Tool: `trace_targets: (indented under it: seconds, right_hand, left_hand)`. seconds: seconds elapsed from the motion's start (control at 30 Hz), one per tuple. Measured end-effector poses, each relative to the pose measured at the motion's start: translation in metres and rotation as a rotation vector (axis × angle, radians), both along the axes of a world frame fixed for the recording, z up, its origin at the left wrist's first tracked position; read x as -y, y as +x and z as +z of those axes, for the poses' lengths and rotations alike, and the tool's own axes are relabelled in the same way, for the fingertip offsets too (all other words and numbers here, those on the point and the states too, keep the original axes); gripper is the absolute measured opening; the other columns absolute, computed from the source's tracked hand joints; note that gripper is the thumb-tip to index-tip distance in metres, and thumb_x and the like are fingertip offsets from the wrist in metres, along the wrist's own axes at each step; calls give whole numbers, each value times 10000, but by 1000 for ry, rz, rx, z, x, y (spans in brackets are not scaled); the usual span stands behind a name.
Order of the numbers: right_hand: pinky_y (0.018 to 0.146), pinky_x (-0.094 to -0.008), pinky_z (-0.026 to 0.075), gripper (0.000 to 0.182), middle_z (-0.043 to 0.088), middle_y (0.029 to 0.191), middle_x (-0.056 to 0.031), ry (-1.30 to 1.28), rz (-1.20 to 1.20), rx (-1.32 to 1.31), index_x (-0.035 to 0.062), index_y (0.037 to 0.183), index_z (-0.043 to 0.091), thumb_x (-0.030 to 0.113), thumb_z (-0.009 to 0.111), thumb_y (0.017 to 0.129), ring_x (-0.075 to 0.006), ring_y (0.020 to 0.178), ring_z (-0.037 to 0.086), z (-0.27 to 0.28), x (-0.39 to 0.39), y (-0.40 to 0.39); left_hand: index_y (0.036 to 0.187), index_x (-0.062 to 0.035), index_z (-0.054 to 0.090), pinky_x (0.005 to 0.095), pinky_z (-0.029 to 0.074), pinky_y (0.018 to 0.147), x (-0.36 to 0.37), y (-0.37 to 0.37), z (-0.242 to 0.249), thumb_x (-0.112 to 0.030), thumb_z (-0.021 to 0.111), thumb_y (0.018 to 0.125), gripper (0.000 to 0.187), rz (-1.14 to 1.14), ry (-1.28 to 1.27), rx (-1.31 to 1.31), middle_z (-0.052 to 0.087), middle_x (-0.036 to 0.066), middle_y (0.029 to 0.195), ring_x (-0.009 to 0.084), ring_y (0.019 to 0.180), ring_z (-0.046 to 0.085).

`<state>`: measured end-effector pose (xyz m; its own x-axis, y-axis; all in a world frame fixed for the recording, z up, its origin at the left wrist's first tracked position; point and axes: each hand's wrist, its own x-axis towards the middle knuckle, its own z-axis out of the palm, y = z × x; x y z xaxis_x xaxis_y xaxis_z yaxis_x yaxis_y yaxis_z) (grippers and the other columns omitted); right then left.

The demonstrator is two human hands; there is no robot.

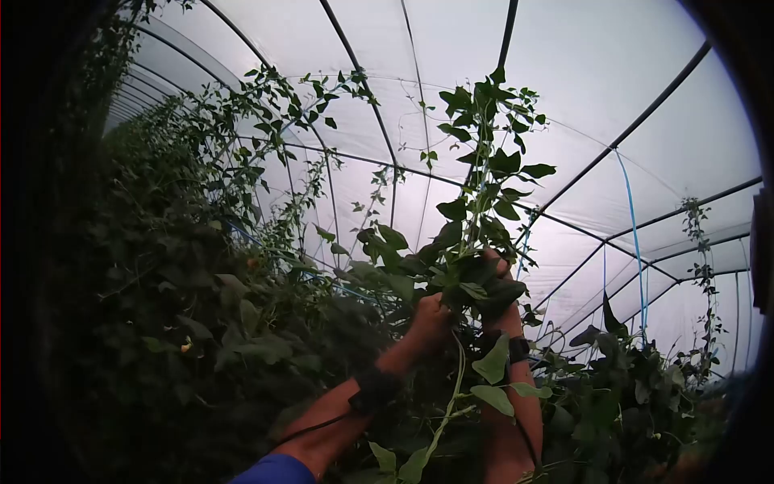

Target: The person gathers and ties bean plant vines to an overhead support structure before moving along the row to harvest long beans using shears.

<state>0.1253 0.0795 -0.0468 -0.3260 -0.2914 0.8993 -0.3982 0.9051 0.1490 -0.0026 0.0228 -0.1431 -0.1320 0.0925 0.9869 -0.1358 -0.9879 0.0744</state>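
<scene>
A leafy climbing vine (505,164) rises in front of me, its stems bunched around a thin upright line. My left hand (431,317) is closed at the lower left of the leaf cluster, its fingers curled in against the stems. Slightly higher and to the right, my right hand (497,266) wraps round the same bunch, with broad leaves covering much of it. A pale green stem (446,415) hangs down between my forearms. Each wrist wears a black band, the left one (376,389) with a cable running from it.
Dense dark foliage (201,306) fills the left side, and more plants (613,387) grow at the lower right. Blue strings (633,218) hang from the dark hoops (645,113) under a white plastic cover (613,73). Another thin vine (704,270) climbs at the far right.
</scene>
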Motion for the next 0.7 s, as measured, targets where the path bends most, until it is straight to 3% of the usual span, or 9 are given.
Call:
trace_targets:
  seconds: [0.07,0.17,0.2,0.23,0.3,0.53,0.63,0.67,0.7]
  right_hand:
    - [844,-304,473,442,573,1098,-104,-158,299,197,17,1289,457,58,586,868,-173,953,568,16,10,-10]
    - [721,-289,518,276,631,946,-76,255,-131,-34,-10,1178,523,92,525,921,-150,800,616,26,22,-13]
    - [723,-290,519,239,631,937,-75,-130,189,145,-8,1141,535,73,521,917,-154,808,620,27,3,-17]
    - [725,-291,520,203,631,927,-74,-519,510,320,-7,1104,548,54,516,913,-158,816,625,23,-18,-20]
    - [728,-291,520,203,632,926,-73,-525,472,284,-6,1101,549,56,522,909,-159,818,625,0,-21,-18]
    - [737,-291,519,205,632,922,-71,-416,241,21,-3,1090,553,61,541,895,-161,825,625,-81,-21,-6]
    - [740,-291,518,206,632,920,-70,-304,-49,-93,-2,1085,554,63,550,890,-162,828,626,-186,-25,9]
    - [742,-291,518,206,632,920,-69,-275,-147,-96,-2,1083,555,63,553,888,-163,829,626,-235,-27,15]
    - [743,-291,518,207,632,919,-69,-263,-207,-84,-1,1082,556,64,555,886,-163,830,626,-271,-26,20]
  left_hand:
    - [842,6,583,290,441,546,-1,-4,-2,-178,534,837,190,132,4,-18,564,19,674,88,625,545]
    - [868,27,566,355,467,578,-7,-9,-3,-163,540,802,202,375,60,-34,615,109,711,210,648,618]
    - [885,31,547,408,475,616,-14,-11,-2,-187,542,808,232,587,115,-37,616,210,783,370,740,630]
    - [885,31,547,408,475,616,-21,-11,-3,-187,542,808,232,590,116,-39,616,210,783,370,740,630]
    - [884,27,538,434,471,640,-17,-6,-7,-207,554,812,245,648,142,-42,585,257,825,453,815,578]
    - [946,-5,566,411,483,625,-19,-15,-32,-161,571,818,202,748,263,-153,597,215,821,422,761,605]
    - [1015,-32,588,390,504,640,-26,-30,-144,-46,587,776,240,670,106,-507,623,174,871,392,788,628]
    - [1040,-58,586,400,514,650,-45,-37,-183,26,577,709,341,801,479,-453,625,152,861,370,767,635]
    - [1000,-62,566,429,513,639,-60,-39,-225,1,571,677,329,545,284,-478,605,134,809,369,741,622]
